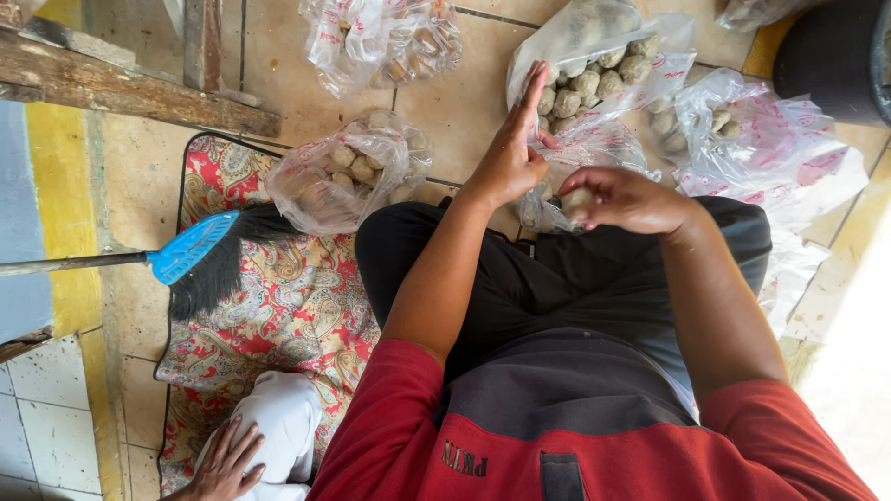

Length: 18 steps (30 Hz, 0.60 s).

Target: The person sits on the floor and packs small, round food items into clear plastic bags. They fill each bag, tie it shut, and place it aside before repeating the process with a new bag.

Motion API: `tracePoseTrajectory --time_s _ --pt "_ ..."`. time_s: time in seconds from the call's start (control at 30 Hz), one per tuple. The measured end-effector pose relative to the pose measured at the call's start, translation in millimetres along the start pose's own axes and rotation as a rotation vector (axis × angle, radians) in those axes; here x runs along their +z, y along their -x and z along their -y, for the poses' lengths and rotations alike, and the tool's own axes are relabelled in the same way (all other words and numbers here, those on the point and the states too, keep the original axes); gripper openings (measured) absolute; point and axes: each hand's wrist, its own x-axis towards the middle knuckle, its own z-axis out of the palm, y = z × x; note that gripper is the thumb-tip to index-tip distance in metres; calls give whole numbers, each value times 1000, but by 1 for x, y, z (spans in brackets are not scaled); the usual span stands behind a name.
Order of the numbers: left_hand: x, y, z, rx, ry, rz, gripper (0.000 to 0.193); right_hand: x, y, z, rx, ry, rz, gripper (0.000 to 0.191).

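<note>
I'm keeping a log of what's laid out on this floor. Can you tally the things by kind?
Clear plastic bags of brownish lumps: 5 (top centre, on the mat, top right, right, by the hands)
Brooms, blue head: 1
Patterned mats: 1
Total: 7
The right hand holds one lump; the left hand is open.

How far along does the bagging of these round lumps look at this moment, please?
Done: filled bags sit on the floor. In hand: the right hand holds one lump over an open bag; the left hand is raised flat. What remains cannot be told.
</note>
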Motion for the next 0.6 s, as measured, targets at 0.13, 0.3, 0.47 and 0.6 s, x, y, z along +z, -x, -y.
tracePoseTrajectory --time_s 0.13,0.3,0.47,0.6 --pt "5 -3 0 134 -25 -9 118 -28 -15 20 -158 -91 -252 43" --pt "8 -2 -1 229 -127 -11 120 -56 -70 14 103 215 -687 49" --pt "4 -3 -2 131 -51 -13 118 -47 -54 -5 -306 186 -907 27" --pt "2 -5 -3 110 -65 -31 119 5 -19 -39 -186 19 -454 9"
